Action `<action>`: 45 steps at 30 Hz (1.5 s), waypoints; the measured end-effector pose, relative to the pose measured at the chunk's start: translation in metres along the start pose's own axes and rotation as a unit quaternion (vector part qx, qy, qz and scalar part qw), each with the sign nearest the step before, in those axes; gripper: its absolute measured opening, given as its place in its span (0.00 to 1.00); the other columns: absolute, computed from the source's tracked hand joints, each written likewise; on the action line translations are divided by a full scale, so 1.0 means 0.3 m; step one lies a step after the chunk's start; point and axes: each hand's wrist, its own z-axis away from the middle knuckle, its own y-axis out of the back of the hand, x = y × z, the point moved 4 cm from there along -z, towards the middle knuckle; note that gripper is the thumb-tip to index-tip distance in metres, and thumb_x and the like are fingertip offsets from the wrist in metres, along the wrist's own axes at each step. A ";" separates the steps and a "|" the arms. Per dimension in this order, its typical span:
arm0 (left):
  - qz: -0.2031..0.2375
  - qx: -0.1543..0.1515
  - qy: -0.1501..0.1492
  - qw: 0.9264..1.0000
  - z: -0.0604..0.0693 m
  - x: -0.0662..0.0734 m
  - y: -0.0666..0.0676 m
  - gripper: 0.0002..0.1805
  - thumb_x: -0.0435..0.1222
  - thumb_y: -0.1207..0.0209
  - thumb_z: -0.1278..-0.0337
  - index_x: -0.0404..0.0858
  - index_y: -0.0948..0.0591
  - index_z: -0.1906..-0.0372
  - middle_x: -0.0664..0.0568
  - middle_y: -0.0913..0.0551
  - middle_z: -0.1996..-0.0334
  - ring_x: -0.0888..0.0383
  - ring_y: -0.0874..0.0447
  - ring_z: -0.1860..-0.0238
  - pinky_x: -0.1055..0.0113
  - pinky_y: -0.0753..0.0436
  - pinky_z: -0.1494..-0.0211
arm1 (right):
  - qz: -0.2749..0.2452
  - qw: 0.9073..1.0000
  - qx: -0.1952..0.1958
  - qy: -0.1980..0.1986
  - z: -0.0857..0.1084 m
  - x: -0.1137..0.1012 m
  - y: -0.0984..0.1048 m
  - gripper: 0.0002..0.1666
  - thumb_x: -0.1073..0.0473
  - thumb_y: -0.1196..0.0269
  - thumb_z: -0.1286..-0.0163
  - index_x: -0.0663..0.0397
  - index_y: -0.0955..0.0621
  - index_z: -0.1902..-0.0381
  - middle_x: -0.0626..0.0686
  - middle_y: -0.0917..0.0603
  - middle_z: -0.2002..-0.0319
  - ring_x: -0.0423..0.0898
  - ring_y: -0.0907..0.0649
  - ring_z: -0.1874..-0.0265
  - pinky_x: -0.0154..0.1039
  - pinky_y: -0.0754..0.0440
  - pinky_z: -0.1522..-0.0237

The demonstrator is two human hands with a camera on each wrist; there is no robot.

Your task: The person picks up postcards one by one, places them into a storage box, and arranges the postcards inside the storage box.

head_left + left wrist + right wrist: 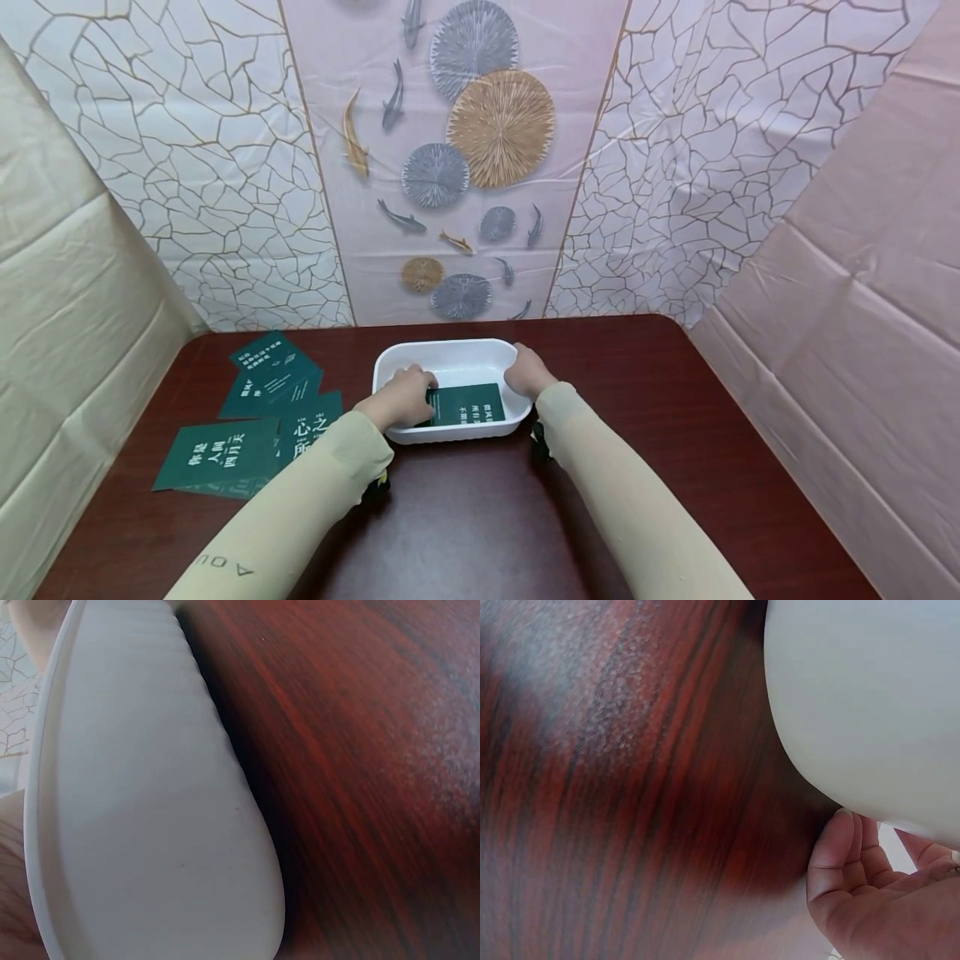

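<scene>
A white plastic tray (pixel 453 434) with rounded corners sits on the table, a dark green card with white writing (pixel 468 404) lying in it. My left hand (pixel 402 398) reaches over the tray's left end, its thumb and fingers bent about the card's left edge. The tray's side wall (pixel 142 780) hides most of that hand in the left wrist view. At the opposite end, my right hand (pixel 528 372) grips the rim. Its curled fingers (pixel 831 851) show against the outside of the tray in the right wrist view.
Several green cards with white writing (pixel 217 454) lie overlapped on the left of the dark red wooden table (pixel 660 433). Patterned cloth (pixel 247 208) hangs behind the table, and pale cloth walls (pixel 847 333) close in both sides.
</scene>
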 end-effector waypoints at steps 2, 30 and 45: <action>0.002 -0.001 -0.001 1.000 0.002 0.000 -0.001 0.24 0.36 0.36 0.47 0.35 0.22 0.44 0.44 0.26 0.51 0.47 0.31 0.52 0.55 0.28 0.48 | -0.001 1.000 -0.001 -0.002 0.001 -0.001 -0.002 0.38 0.71 0.46 0.34 0.58 0.42 0.27 0.61 0.34 0.33 0.55 0.32 0.36 0.55 0.34 0.37; 0.074 0.104 -0.065 0.990 0.153 -0.063 0.197 0.23 0.37 0.39 0.39 0.33 0.25 0.41 0.44 0.25 0.47 0.48 0.24 0.48 0.55 0.24 0.46 | -0.001 1.000 -0.006 -0.002 -0.001 0.002 0.001 0.39 0.70 0.47 0.32 0.58 0.45 0.25 0.60 0.37 0.30 0.55 0.34 0.35 0.55 0.34 0.37; 0.063 0.057 0.056 0.995 0.261 -0.332 0.184 0.47 0.51 0.25 0.59 0.33 0.31 0.34 0.35 0.33 0.41 0.40 0.33 0.41 0.43 0.28 0.42 | -0.001 1.000 -0.008 -0.002 0.000 -0.001 0.000 0.39 0.69 0.47 0.32 0.58 0.45 0.25 0.60 0.39 0.29 0.55 0.35 0.34 0.55 0.36 0.36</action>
